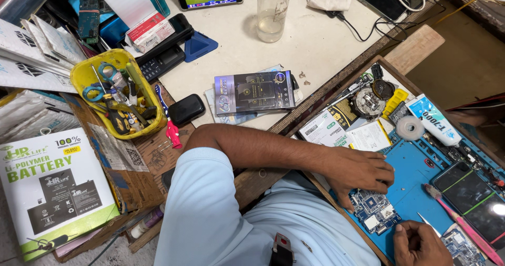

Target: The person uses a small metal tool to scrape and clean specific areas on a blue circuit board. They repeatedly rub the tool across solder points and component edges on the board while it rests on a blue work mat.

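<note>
Seen from above, over a phone-repair bench. Left hand [360,174], at the end of a bare forearm crossing from the pale blue sleeve [202,213], resting palm down at the near left edge of the blue work mat [415,174]; fingers curled and close together, tips pressing the top of a small blue circuit board [374,209] that lies at the mat's near left corner. Right hand [418,243], low at the mat's near edge, fingers bunched in a pinch around thin metal tweezers [428,223], tips angled up and away from the board, not touching it.

Just right of the tweezers, a pink-handled brush [463,224] lying diagonally, and beyond it a dark phone [471,197] with green stripes, filling the mat's right side. Along the mat's far edge, a roll of white tape [410,128] and a white glue tube [434,120]. Bare blue mat open between the two hands and toward the middle.

Left of the forearm, on the white desktop [315,34], a flat grey box [254,92] near the edge; farther left, a yellow tub [117,93] crowded with tools.
</note>
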